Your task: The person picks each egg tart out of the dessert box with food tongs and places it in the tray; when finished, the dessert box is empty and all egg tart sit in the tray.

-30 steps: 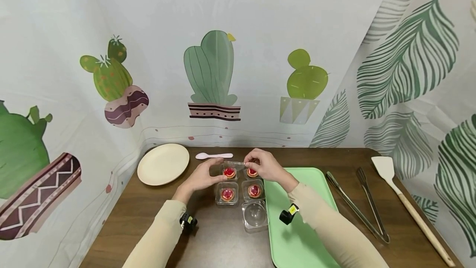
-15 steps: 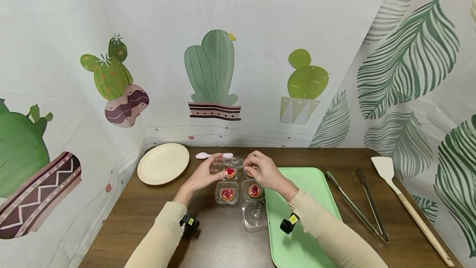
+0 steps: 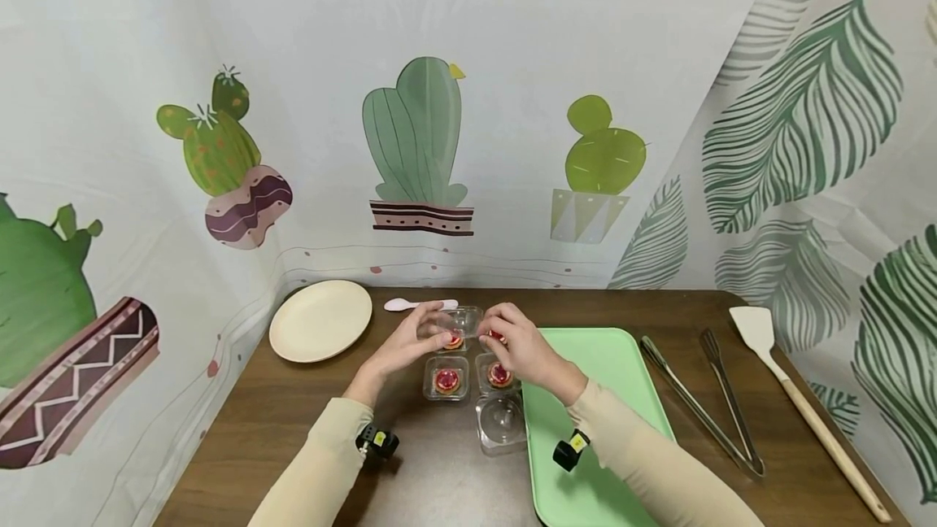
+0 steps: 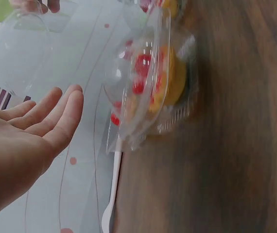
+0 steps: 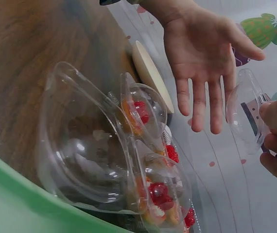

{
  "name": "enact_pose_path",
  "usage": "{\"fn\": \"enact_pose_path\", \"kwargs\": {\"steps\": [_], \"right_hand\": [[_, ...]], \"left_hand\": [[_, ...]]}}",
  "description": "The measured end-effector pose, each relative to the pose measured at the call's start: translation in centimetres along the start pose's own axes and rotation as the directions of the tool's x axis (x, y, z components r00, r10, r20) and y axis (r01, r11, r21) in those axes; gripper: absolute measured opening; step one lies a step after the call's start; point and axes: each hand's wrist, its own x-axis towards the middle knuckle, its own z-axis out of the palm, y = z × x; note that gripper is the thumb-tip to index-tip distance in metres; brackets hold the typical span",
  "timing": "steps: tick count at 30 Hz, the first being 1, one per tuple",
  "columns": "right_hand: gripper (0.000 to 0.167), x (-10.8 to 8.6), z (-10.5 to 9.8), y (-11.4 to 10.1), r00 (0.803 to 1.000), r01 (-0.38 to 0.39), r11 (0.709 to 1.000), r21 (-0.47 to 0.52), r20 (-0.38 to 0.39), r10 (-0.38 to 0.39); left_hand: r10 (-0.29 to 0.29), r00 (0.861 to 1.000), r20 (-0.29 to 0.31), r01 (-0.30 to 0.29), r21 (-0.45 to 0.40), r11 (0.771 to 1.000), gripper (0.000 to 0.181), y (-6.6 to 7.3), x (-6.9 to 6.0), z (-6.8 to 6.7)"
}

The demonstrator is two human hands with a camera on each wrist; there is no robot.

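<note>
My right hand pinches the edge of a domed clear plastic lid between thumb and fingers. Beside that lid, my left hand holds nothing, and its straight fingers show in the right wrist view; whether they touch the lid I cannot tell. Under the hands sit clear containers with red-topped fruit tarts. The front-left tart and front-right tart show plainly. Fingers partly cover the back-left tart and back-right tart. A tilted clear dome covers one tart in the left wrist view.
A clear plastic piece lies in front of the tarts, beside a green tray. A cream plate and pale spoon lie at the back left. Metal tongs and a wooden-handled spatula lie at the right.
The right hand has come slightly nearer the body, and the clear lid has turned from edge-on to showing its face. The left hand has shifted only a little.
</note>
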Motion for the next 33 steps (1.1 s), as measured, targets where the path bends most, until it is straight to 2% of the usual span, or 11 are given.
{"fn": "enact_pose_path", "kwargs": {"steps": [4,10,15,20,25,29,33], "right_hand": [[0.011,-0.1,0.1,0.0,0.999,0.052,0.998,-0.024,-0.014,-0.052],[0.009,-0.2,0.3,0.0,0.991,0.127,0.991,-0.038,-0.036,-0.129],[0.008,-0.5,0.3,-0.2,0.988,0.147,0.988,-0.048,-0.037,-0.149],[0.004,-0.9,0.3,-0.4,0.991,0.135,0.990,-0.050,-0.009,-0.136],[0.004,-1.1,0.1,-0.6,0.993,0.116,0.992,-0.042,-0.003,-0.117],[0.014,-1.0,-0.2,-0.8,0.997,0.071,0.997,0.018,-0.027,-0.070],[0.030,-0.7,-0.8,-0.9,0.999,-0.023,0.995,0.097,-0.033,0.026]], "left_hand": [[-0.001,1.000,0.013,0.002,-0.080,0.997,0.073,0.2,0.0,0.4],[-0.016,1.000,-0.005,0.015,-0.138,0.990,0.070,0.1,0.1,0.7],[-0.036,0.999,0.001,0.036,-0.177,0.984,0.068,-0.2,0.2,0.9],[-0.040,0.999,0.004,0.040,-0.158,0.987,0.064,-0.5,0.2,1.0],[-0.023,1.000,-0.003,0.023,-0.095,0.995,0.059,-0.6,0.1,1.0],[0.007,1.000,-0.016,-0.008,-0.061,0.998,0.058,-0.6,0.0,1.0],[0.040,0.999,-0.013,-0.040,-0.048,0.998,0.060,-0.5,0.0,1.2]]}}
